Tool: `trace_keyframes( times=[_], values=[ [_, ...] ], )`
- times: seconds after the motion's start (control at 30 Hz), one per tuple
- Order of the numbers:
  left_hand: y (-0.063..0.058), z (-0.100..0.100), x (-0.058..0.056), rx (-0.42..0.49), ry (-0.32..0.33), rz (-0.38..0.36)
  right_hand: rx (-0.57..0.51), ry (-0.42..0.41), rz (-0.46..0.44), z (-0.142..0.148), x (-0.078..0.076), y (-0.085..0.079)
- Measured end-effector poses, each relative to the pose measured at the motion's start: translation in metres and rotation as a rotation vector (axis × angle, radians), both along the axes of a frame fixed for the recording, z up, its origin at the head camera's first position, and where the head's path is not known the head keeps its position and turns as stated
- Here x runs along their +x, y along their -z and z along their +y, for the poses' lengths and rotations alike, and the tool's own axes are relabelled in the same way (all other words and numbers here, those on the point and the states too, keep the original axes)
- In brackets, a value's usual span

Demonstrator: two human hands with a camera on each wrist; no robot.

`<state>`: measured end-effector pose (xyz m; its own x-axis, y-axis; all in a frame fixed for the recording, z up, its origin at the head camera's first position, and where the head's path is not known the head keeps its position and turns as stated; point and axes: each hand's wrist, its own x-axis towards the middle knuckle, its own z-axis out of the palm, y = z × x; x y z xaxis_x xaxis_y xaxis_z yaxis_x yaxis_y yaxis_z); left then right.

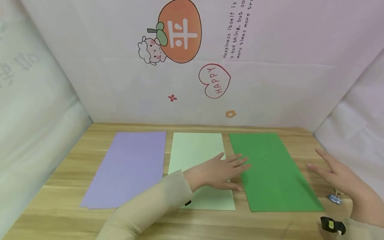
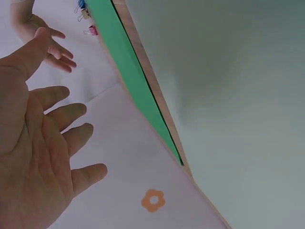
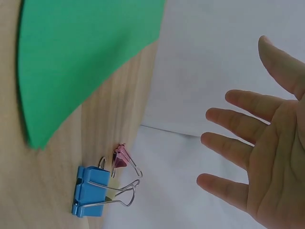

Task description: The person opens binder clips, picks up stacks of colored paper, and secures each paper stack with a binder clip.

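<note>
My left hand [image 1: 220, 171] has its fingers spread and holds nothing. It hovers over the light green sheet [image 1: 196, 146], fingertips reaching the left edge of the dark green sheet [image 1: 270, 173]. Off the dark green sheet's right side is my right hand [image 1: 342, 176], fingers spread, nothing in it. Its palm [image 3: 281, 162] shows in the right wrist view, apart from the binder clips. Nearest it lie a blue binder clip [image 3: 91, 191] and a smaller pink binder clip [image 3: 121, 160]. A gold-coloured binder clip [image 2: 84, 15] sits between them, mostly hidden in the right wrist view.
Purple sheets [image 1: 132, 166], slightly offset in a stack, lie at the left of the wooden table [image 1: 60, 190]. White printed cloth [image 1: 120, 86] stands behind the table, with pale cloth at both sides. A black wrist device [image 1: 333, 225] is on the right wrist.
</note>
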<state>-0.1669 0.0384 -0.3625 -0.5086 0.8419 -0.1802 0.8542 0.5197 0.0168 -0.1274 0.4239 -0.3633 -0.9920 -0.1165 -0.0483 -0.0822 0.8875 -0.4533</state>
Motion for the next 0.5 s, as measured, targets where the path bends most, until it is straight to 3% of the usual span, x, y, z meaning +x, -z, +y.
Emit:
trace_keyframes(
  times=[0.2,0.37,0.5],
  values=[
    [-0.002,0.019,-0.002,-0.050,0.030,-0.007,-0.035,0.049,0.014,0.013,-0.003,-0.002],
    [0.002,0.032,-0.001,-0.124,0.071,0.066,0.017,0.079,-0.033,0.022,-0.007,-0.007],
    [0.002,0.041,0.002,-0.179,0.092,0.079,0.020,0.101,-0.061,0.028,-0.008,-0.007]
  ],
)
